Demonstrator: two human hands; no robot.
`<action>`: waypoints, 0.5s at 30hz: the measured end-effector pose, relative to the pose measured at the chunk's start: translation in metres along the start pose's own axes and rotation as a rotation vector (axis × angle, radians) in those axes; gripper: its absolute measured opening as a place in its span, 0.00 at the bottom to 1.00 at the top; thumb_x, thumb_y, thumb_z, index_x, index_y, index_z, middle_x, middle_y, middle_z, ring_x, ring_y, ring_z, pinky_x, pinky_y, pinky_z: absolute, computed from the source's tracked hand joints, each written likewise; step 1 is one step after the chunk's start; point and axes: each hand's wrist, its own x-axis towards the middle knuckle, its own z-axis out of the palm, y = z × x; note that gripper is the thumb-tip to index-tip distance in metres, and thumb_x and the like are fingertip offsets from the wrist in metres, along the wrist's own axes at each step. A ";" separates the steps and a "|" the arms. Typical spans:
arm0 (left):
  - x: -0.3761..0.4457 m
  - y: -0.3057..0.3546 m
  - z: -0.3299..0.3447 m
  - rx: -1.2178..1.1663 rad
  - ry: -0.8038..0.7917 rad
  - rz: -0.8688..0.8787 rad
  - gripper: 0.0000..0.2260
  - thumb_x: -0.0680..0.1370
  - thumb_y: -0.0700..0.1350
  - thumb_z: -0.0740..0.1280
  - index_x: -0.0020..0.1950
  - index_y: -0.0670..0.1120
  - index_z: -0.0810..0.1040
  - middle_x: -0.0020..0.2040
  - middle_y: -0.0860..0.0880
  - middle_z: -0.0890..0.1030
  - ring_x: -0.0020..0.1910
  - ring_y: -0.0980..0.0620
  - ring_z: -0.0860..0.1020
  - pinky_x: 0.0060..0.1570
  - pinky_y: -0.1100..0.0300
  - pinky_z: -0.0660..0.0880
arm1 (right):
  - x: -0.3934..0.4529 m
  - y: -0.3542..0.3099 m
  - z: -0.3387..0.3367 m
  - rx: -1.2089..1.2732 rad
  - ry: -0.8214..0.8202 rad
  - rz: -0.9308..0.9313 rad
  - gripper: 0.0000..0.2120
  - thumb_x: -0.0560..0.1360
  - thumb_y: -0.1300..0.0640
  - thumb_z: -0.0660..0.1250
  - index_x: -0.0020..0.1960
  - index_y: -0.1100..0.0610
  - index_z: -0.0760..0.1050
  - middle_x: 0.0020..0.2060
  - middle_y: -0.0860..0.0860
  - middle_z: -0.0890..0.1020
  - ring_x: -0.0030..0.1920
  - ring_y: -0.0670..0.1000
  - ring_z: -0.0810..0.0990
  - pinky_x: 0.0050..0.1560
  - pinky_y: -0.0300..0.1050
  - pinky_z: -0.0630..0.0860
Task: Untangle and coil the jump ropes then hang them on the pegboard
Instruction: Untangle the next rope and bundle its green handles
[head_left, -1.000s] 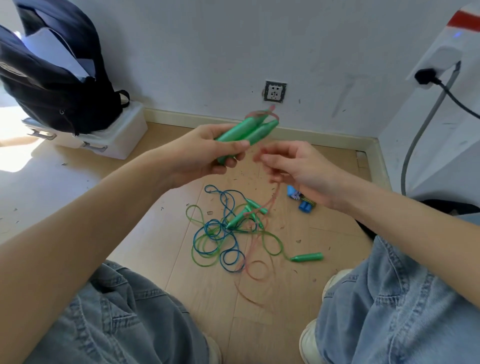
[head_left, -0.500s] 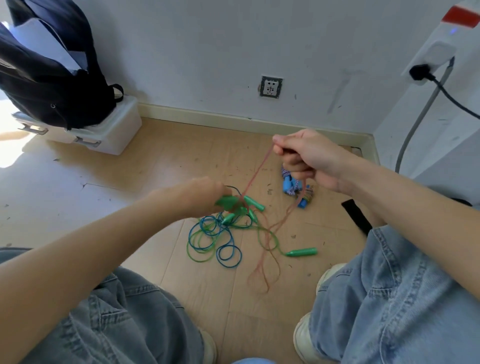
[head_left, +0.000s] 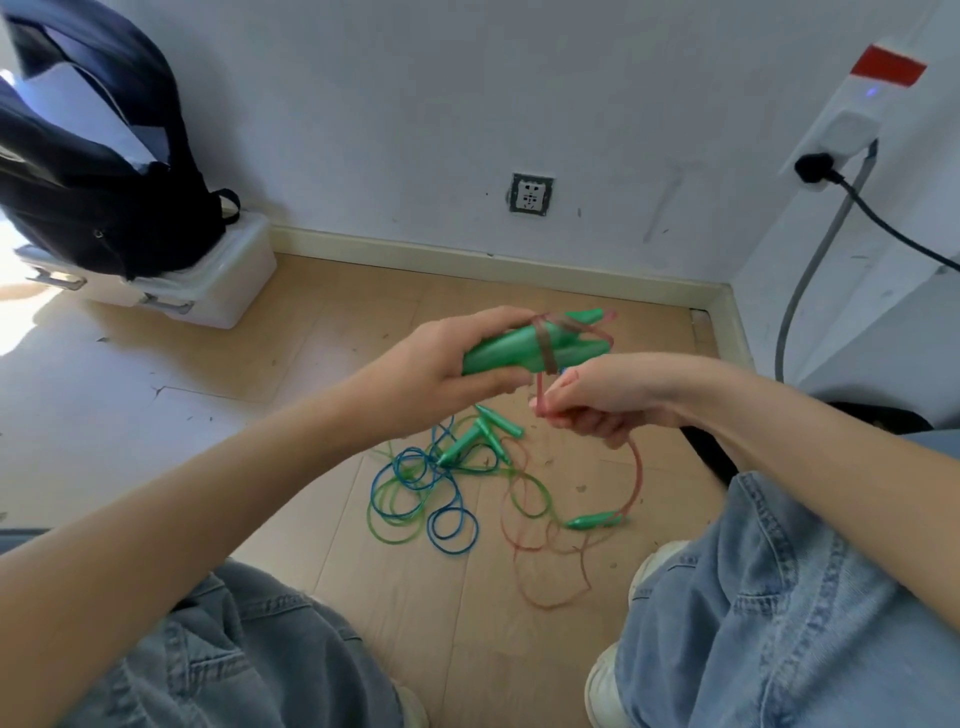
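Wood floor (head_left: 322, 364) in a white-walled corner, ropes in a tangle between the knees.
The left hand (head_left: 441, 364) grips two green handles (head_left: 524, 348) with red rope (head_left: 636, 478) wound round them; the right hand (head_left: 602, 400) pinches that rope just below. Green and blue ropes (head_left: 421, 499) lie looped beneath, three loose handles (head_left: 483, 431) among them. A backpack (head_left: 93, 171) sits on a white box (head_left: 223, 280) at left.

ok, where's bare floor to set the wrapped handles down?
Bare floor lies left of the rope tangle, between it and the white box. A second strip runs along the baseboard, behind the left hand and right hand. Crowded: between the knees, where green, blue and red cords and loose handles sprawl.
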 end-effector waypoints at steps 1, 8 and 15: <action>0.001 0.000 0.001 -0.099 -0.004 -0.030 0.14 0.76 0.41 0.66 0.57 0.57 0.71 0.40 0.56 0.78 0.33 0.62 0.74 0.37 0.68 0.70 | -0.001 -0.001 0.000 -0.037 0.018 -0.036 0.13 0.79 0.55 0.59 0.37 0.55 0.73 0.28 0.50 0.73 0.26 0.46 0.67 0.28 0.37 0.69; 0.012 -0.015 -0.019 -0.613 0.141 -0.293 0.06 0.77 0.39 0.64 0.50 0.49 0.76 0.34 0.51 0.77 0.29 0.58 0.72 0.29 0.68 0.70 | -0.001 -0.003 0.000 0.639 -0.077 -0.484 0.11 0.79 0.64 0.54 0.52 0.62 0.75 0.32 0.52 0.77 0.33 0.48 0.76 0.42 0.40 0.78; 0.012 -0.052 -0.029 0.049 0.280 -0.772 0.10 0.76 0.45 0.66 0.51 0.42 0.67 0.38 0.48 0.77 0.31 0.55 0.72 0.28 0.64 0.69 | -0.005 -0.010 0.000 0.352 0.024 -0.507 0.14 0.80 0.57 0.57 0.38 0.58 0.72 0.22 0.45 0.61 0.23 0.44 0.55 0.21 0.35 0.52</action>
